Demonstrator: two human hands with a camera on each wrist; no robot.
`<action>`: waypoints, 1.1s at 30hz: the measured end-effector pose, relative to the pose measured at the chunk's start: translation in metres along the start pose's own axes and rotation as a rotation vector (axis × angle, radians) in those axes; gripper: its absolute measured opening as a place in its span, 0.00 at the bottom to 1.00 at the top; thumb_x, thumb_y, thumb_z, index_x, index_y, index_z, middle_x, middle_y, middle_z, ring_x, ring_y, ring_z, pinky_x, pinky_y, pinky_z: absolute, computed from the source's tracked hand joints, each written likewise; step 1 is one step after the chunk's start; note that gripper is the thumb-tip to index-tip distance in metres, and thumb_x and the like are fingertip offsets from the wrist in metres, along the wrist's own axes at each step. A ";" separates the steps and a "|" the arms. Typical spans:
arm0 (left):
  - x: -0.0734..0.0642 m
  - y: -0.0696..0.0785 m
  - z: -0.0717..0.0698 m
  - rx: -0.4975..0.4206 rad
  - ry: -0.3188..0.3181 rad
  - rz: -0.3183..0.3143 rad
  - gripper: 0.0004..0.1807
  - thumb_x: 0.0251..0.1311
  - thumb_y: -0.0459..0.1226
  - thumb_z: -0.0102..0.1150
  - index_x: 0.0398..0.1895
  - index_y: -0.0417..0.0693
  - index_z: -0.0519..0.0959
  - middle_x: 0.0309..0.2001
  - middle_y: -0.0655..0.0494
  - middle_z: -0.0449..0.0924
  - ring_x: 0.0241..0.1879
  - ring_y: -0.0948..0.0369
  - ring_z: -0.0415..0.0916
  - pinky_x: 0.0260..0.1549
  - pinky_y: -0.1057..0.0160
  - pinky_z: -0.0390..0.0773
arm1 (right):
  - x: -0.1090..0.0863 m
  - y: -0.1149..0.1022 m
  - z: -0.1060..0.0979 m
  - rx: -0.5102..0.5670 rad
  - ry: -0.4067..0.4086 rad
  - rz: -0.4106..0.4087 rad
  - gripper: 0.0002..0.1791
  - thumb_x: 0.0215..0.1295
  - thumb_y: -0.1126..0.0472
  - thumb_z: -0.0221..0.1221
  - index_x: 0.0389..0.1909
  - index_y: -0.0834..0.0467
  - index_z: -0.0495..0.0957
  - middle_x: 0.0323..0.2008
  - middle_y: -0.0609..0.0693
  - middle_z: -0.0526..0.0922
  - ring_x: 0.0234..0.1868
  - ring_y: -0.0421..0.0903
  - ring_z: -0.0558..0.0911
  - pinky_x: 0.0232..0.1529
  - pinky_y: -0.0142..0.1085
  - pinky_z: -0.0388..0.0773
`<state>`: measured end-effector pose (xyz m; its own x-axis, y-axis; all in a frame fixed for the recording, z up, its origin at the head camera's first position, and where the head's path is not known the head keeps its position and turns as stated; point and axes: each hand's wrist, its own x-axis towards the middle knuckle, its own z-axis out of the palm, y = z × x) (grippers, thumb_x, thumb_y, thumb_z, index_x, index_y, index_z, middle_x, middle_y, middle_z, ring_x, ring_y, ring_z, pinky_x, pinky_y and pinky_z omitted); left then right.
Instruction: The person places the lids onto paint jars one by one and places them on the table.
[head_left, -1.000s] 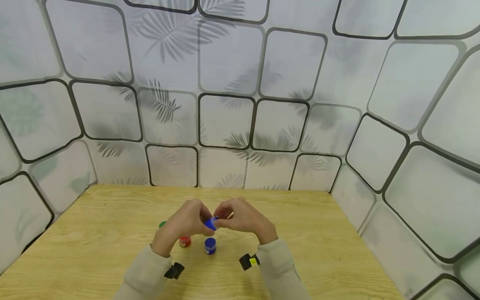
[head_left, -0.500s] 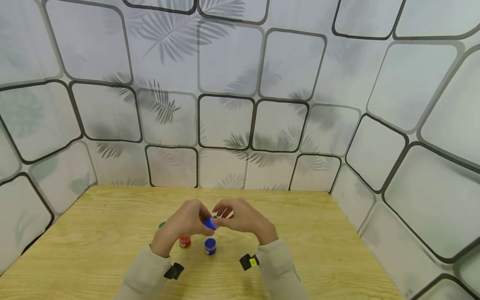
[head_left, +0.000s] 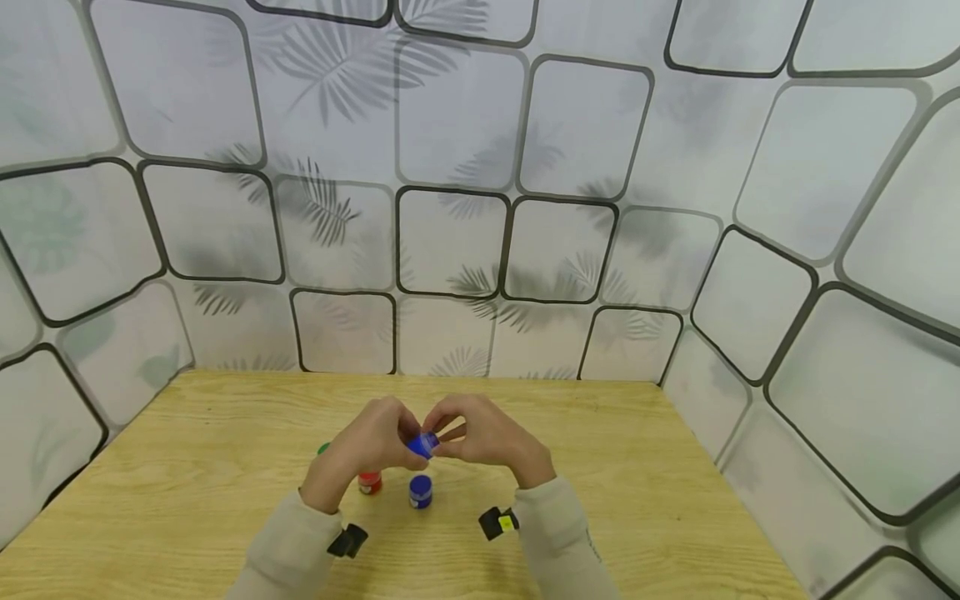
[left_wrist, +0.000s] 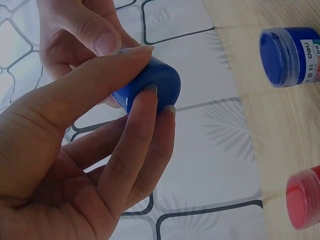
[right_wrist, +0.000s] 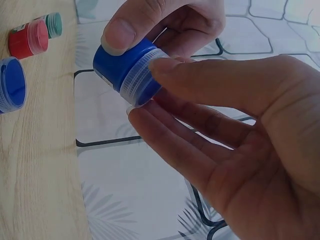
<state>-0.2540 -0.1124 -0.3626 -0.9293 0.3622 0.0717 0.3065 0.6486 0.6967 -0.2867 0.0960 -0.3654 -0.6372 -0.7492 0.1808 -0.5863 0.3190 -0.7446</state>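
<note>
A small blue paint jar (right_wrist: 119, 66) with a clear ribbed lid (right_wrist: 140, 80) is held tilted above the table between both hands. My left hand (head_left: 378, 437) grips the jar's body, thumb on one side and fingers on the other, as the left wrist view shows. My right hand (head_left: 483, 433) pinches the ribbed lid, with the thumb on the near side and fingertips at the far rim. Through the lid the inside looks blue. A second blue paint jar (head_left: 421, 492), lid on, stands upright on the table just below the hands.
A red paint jar (head_left: 370, 483) stands left of the second blue jar, partly behind the left wrist. Of a green jar (head_left: 324, 448) only an edge shows past the left forearm. The wooden table (head_left: 637, 500) meets a patterned wall covering (head_left: 450, 250) behind.
The right fingers loosened from the lid half a second ago and are now back around it, slightly shifted. The left hand and the standing jars stay in place.
</note>
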 end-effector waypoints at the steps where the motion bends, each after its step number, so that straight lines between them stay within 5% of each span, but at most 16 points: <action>1: 0.000 0.000 0.000 -0.001 0.000 0.000 0.07 0.46 0.30 0.80 0.28 0.42 0.89 0.25 0.56 0.87 0.24 0.64 0.81 0.27 0.64 0.82 | 0.000 0.000 0.000 0.002 -0.001 -0.003 0.13 0.65 0.73 0.66 0.49 0.62 0.83 0.50 0.56 0.85 0.52 0.52 0.86 0.53 0.34 0.85; 19: 0.001 0.000 0.001 0.010 -0.002 0.014 0.07 0.46 0.30 0.80 0.29 0.42 0.89 0.25 0.56 0.87 0.25 0.64 0.81 0.28 0.64 0.83 | 0.002 0.001 0.000 -0.120 0.017 0.047 0.10 0.72 0.57 0.64 0.49 0.56 0.86 0.42 0.51 0.89 0.40 0.40 0.86 0.44 0.29 0.83; 26: 0.002 -0.002 0.000 -0.001 -0.008 0.007 0.07 0.46 0.30 0.80 0.28 0.42 0.88 0.25 0.56 0.87 0.25 0.63 0.81 0.28 0.63 0.83 | 0.001 0.001 0.000 -0.056 0.015 0.054 0.18 0.66 0.65 0.68 0.55 0.59 0.81 0.53 0.54 0.85 0.52 0.50 0.86 0.48 0.32 0.85; 33: 0.002 -0.001 0.000 0.013 -0.003 0.007 0.07 0.46 0.31 0.80 0.27 0.42 0.88 0.24 0.56 0.87 0.23 0.64 0.80 0.27 0.64 0.82 | 0.000 0.002 0.001 0.002 0.004 0.033 0.15 0.63 0.73 0.67 0.49 0.60 0.81 0.50 0.55 0.84 0.54 0.54 0.85 0.53 0.38 0.86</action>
<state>-0.2559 -0.1125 -0.3629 -0.9266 0.3688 0.0741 0.3154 0.6544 0.6872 -0.2877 0.0958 -0.3670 -0.6579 -0.7361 0.1590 -0.5641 0.3418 -0.7517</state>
